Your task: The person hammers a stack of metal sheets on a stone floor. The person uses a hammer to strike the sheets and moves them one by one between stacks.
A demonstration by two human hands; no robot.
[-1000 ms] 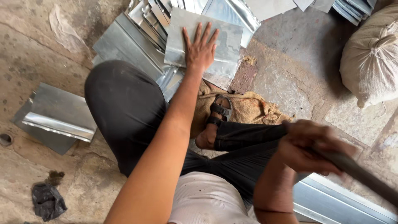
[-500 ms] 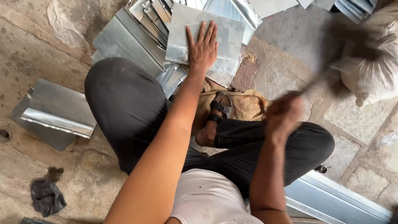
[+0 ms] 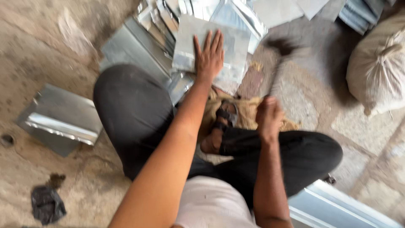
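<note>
The left hand (image 3: pixel 209 57) presses flat, fingers spread, on the metal sheet (image 3: pixel 219 46), while the right hand (image 3: pixel 268 116), fingers clamped on a blurred hammer (image 3: pixel 279 63), lies just to its right.

Soft daylight, heavy motion blur

Even, flat light falls on my floor (image 3: pixel 50 139) with only faint shadows; the folded metal sheet (image 3: pixel 63 120) glints along its crease. My right hand (image 3: pixel 268 116) and the hammer (image 3: pixel 280 55) smear badly, and the whole view looks slightly soft.
</note>
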